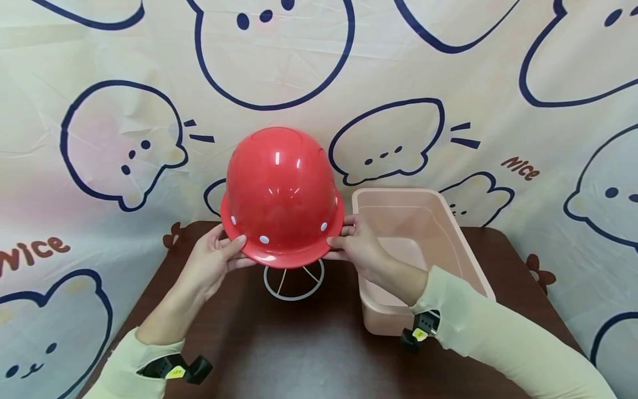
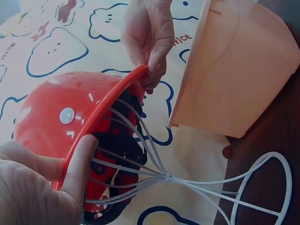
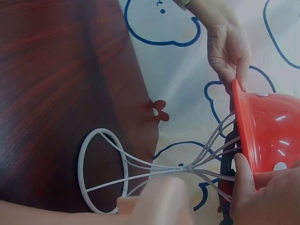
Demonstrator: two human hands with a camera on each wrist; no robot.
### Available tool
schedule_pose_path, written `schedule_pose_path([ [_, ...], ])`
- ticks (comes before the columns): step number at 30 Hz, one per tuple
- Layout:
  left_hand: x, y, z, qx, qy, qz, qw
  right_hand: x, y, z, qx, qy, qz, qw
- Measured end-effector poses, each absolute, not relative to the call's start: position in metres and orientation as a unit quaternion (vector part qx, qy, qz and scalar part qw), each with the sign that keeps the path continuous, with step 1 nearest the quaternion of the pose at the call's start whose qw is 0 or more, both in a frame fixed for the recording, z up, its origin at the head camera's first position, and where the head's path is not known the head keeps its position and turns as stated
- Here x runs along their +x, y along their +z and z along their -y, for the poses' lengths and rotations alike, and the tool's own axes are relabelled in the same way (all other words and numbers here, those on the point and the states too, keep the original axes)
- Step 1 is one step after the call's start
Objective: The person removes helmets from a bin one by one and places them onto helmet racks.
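A glossy red hard hat (image 1: pixel 281 188) with white round studs sits over a white wire stand (image 1: pixel 294 299), whose ring base rests on the table. My left hand (image 1: pixel 214 257) pinches the brim at the left, thumb on top and fingers beneath. On the right side of the brim my right hand (image 1: pixel 361 246) holds it the same way. The left wrist view shows the stand's wires (image 2: pixel 140 140) reaching up inside the hat, among dark straps (image 2: pixel 124 154). Whether the hat's weight lies on the wires cannot be told.
A pink plastic bin (image 1: pixel 364 305) stands on the dark brown table (image 1: pixel 279 354), right of the stand and under my right forearm. A cartoon-printed cloth (image 1: pixel 279 66) hangs behind and at both sides of the table.
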State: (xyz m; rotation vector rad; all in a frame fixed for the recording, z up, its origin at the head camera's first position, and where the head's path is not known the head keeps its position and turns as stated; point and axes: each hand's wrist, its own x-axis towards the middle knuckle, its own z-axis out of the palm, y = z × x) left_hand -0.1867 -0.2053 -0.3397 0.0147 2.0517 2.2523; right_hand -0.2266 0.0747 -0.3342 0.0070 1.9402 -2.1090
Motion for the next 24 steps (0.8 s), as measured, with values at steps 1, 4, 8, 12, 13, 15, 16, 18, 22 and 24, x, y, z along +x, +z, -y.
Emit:
schedule_pose_path([
  [1,-0.1866,-0.3406,0.2056,0.005,0.740,-0.671,0.048,-0.2263,-0.3339,-0.0746,0.000,-0.725,-0.675,0.140],
  [4,-0.1852,-0.3429,0.2061,0.002,0.744,-0.666,0.052,-0.2260,-0.3342,-0.0747,-0.006,-0.717,-0.682,0.143],
  [8,-0.1841,-0.3444,0.2054,0.003,0.748,-0.661,0.060,-0.2255,-0.3350,-0.0754,-0.006,-0.713,-0.686,0.145],
  [12,-0.1851,-0.3452,0.2037,0.002,0.748,-0.661,0.061,-0.2262,-0.3358,-0.0771,-0.005,-0.710,-0.689,0.143],
  [13,-0.1852,-0.3456,0.2034,0.000,0.747,-0.662,0.061,-0.2262,-0.3356,-0.0773,-0.005,-0.710,-0.690,0.142],
  [15,-0.1847,-0.3465,0.2028,-0.002,0.745,-0.665,0.061,-0.2263,-0.3351,-0.0778,-0.004,-0.709,-0.691,0.143],
  [16,-0.1846,-0.3467,0.2026,-0.001,0.743,-0.667,0.060,-0.2263,-0.3348,-0.0781,-0.004,-0.709,-0.691,0.143],
  [18,-0.1839,-0.3471,0.2027,0.001,0.737,-0.673,0.059,-0.2261,-0.3341,-0.0782,-0.006,-0.709,-0.690,0.145],
  [22,-0.1831,-0.3472,0.2043,0.010,0.727,-0.684,0.060,-0.2268,-0.3346,-0.0797,-0.015,-0.708,-0.690,0.149],
  [24,-0.1830,-0.3466,0.2052,0.016,0.722,-0.689,0.063,-0.2269,-0.3343,-0.0809,-0.020,-0.707,-0.690,0.152],
])
